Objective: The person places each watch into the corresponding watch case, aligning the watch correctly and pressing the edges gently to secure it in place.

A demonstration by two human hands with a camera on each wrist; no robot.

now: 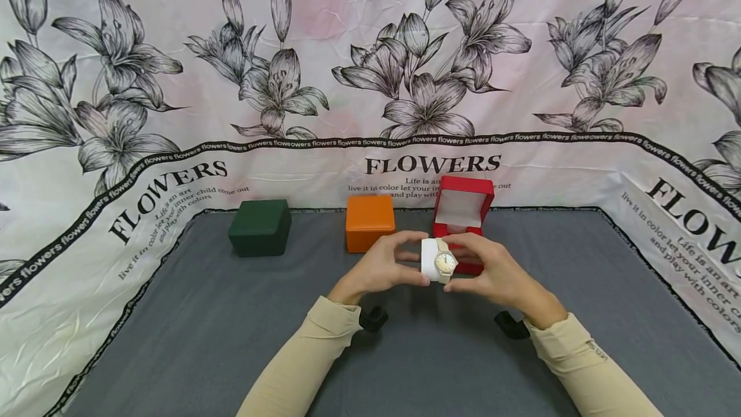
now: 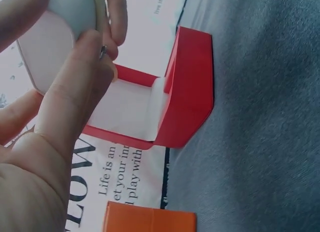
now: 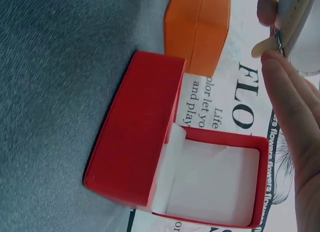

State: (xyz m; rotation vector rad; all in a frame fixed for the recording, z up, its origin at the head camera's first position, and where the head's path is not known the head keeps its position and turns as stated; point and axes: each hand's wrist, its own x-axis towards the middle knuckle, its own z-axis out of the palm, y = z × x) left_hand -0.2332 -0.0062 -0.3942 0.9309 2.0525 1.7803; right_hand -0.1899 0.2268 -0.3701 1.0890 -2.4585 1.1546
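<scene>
A wristwatch (image 1: 446, 263) with a pale round dial and cream strap sits around a white watch cushion (image 1: 428, 261), held up in front of an open red box. From the left, my left hand (image 1: 379, 266) pinches the cushion between thumb and fingers. On the other side my right hand (image 1: 500, 270) holds the watch end, thumb below and fingers above. The right wrist view shows the strap's buckle (image 3: 278, 39) beside my fingertips. The red box (image 2: 195, 77) stands just behind, its lid raised and its lining white; my hands partly hide it in the head view.
An orange box (image 1: 370, 224) stands shut to the left of the red one. Farther left is a dark green box (image 1: 260, 229), also shut. A grey cloth (image 1: 191, 340) covers the table, and a flower-printed curtain (image 1: 324, 82) hangs along its back and sides.
</scene>
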